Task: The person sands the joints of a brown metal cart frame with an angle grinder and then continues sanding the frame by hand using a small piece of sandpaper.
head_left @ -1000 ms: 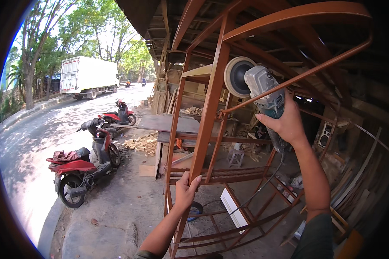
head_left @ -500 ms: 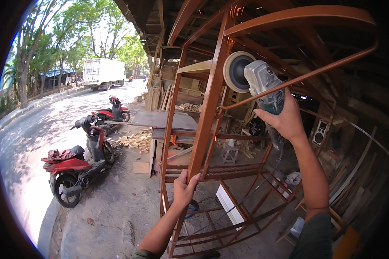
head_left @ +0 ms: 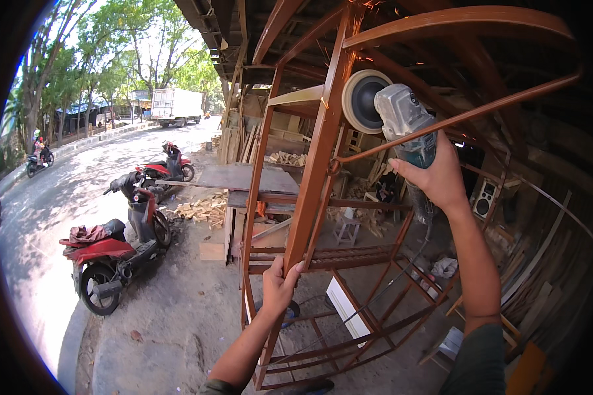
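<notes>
My right hand (head_left: 436,172) is wrapped round the body of an angle grinder (head_left: 408,122), raised high on the right. Its round disc (head_left: 366,102), pale at the rim and dark at the centre, lies against the upper part of a brown metal post. Orange sparks (head_left: 354,29) fly upward from there. Lower down, my left hand (head_left: 282,286) grips the same post of the brown metal frame (head_left: 315,178). A power cord (head_left: 402,271) trails down from the grinder through the frame. A thin brown rod (head_left: 481,117) crosses in front of the tool.
Two red motorbikes (head_left: 115,253) are parked at the left beside the road. A white truck (head_left: 176,106) and a rider on a motorbike (head_left: 41,158) are on the road. Behind the frame stand a worktable (head_left: 250,179) and a heap of wood offcuts (head_left: 201,210). Planks lean at the right.
The grinder has shifted slightly upward along the post, and the sparks are thicker. My left hand keeps its grip. On the road the truck is farther off, and a rider has appeared.
</notes>
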Demonstrator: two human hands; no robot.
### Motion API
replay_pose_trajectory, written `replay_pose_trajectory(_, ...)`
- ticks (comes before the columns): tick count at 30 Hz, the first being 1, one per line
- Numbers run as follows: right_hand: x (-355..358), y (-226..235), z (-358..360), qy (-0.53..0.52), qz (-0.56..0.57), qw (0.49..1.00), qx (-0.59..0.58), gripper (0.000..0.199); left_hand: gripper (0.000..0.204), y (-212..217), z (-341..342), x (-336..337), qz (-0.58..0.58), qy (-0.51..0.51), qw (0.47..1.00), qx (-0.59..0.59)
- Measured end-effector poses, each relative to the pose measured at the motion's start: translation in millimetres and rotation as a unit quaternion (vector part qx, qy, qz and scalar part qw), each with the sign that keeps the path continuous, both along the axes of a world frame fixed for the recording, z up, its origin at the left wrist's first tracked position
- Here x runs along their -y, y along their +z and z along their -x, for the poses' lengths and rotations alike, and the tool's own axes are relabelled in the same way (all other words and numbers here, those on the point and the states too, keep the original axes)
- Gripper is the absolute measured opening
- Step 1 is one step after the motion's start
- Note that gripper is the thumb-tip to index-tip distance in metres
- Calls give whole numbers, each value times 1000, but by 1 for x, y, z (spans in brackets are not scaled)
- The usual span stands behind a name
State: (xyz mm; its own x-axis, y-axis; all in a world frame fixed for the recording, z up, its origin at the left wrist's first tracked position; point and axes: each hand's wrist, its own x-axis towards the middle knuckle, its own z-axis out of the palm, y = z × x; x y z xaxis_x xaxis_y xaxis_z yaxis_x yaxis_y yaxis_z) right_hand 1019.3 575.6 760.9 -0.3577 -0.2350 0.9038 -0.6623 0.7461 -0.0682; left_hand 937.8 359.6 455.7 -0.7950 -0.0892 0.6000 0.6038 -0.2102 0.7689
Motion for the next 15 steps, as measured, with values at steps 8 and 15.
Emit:
replay_pose_trajectory(8, 8, -2, -8, -11, -13, 1000, 8, 73, 27, 3, 3, -2, -9, -1, 1000, 5)
replay_pose_trajectory(15, 7, -6, -8, -14, -26, 1000, 6, 77, 25, -2, 6, -4, -12, -3, 1000, 5)
